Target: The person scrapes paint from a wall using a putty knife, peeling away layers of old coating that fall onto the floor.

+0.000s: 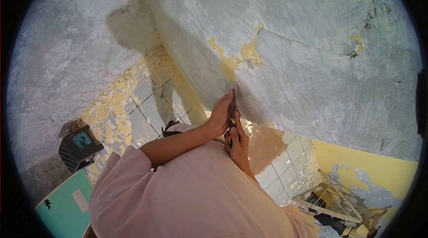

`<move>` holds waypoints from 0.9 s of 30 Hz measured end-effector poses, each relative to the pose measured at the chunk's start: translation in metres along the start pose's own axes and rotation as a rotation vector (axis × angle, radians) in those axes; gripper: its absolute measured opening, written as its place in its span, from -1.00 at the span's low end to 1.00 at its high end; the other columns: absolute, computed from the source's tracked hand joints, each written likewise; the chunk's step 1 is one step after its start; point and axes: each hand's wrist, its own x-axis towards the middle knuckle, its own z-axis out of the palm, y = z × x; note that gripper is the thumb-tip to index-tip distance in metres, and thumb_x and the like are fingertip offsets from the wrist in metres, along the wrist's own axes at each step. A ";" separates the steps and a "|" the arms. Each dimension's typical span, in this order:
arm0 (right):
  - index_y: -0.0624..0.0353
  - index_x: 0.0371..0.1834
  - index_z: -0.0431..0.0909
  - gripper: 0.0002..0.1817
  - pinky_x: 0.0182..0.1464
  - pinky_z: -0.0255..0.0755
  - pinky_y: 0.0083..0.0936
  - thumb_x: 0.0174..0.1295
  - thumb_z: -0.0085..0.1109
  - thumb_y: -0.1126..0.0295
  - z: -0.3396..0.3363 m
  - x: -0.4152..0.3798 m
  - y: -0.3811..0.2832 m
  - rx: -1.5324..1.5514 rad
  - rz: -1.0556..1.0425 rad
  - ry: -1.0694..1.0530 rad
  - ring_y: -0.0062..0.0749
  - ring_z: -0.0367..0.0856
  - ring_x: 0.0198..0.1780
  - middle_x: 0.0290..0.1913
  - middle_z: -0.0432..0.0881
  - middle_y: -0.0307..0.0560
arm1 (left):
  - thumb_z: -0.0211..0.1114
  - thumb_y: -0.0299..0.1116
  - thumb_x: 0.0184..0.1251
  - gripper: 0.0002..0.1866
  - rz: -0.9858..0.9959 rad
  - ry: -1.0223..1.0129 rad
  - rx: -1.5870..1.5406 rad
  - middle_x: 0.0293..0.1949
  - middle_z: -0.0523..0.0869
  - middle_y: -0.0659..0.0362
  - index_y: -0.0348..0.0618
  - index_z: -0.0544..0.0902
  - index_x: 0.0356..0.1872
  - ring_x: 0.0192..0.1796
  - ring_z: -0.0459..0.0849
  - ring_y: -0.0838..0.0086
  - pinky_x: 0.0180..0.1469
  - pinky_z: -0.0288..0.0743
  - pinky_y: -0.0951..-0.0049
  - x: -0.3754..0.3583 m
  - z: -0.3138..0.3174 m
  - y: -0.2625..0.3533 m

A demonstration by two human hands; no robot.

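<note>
Both my hands grip a scraper (pixel 232 93) with a flat metal blade and a black and yellow handle. My left hand (pixel 220 115) wraps around the upper part, fingers pressed behind the blade. Lower down, my right hand (pixel 238 142) closes on the handle. The blade's edge rests against the wall (pixel 312 51), just below a patch where grey-white coating has come off and yellow paint (pixel 229 62) shows. My pink sleeves fill the lower middle of the view.
Yellow paint flakes litter the tiled floor (pixel 129 113) in the corner. A dark box with a blue mark (pixel 79 146) and a turquoise surface (pixel 64 207) lie at the lower left. A wooden frame with clutter (pixel 332 204) stands at the lower right.
</note>
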 end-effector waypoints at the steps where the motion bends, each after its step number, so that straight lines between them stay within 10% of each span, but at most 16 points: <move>1: 0.02 0.37 0.12 -0.54 -0.69 0.02 -0.77 0.39 -0.25 0.40 0.000 -0.001 0.000 -0.002 0.001 -0.003 -0.74 0.12 -0.70 -0.61 0.30 -0.32 | 0.15 0.09 0.23 -0.62 0.002 -0.004 0.000 -0.56 0.37 0.27 0.00 0.37 -0.42 -0.57 0.39 0.56 -0.46 0.38 0.51 -0.001 0.000 -0.001; 27: -0.05 0.37 0.13 -0.54 -0.70 0.00 -0.77 0.39 -0.22 0.36 0.016 0.017 -0.035 -0.036 0.072 -0.017 -0.75 0.09 -0.71 -0.65 0.24 -0.35 | 0.15 0.13 0.21 -0.58 0.046 0.060 -0.004 -0.58 0.37 0.26 -0.03 0.37 -0.43 -0.59 0.38 0.55 -0.48 0.37 0.52 0.006 0.013 0.023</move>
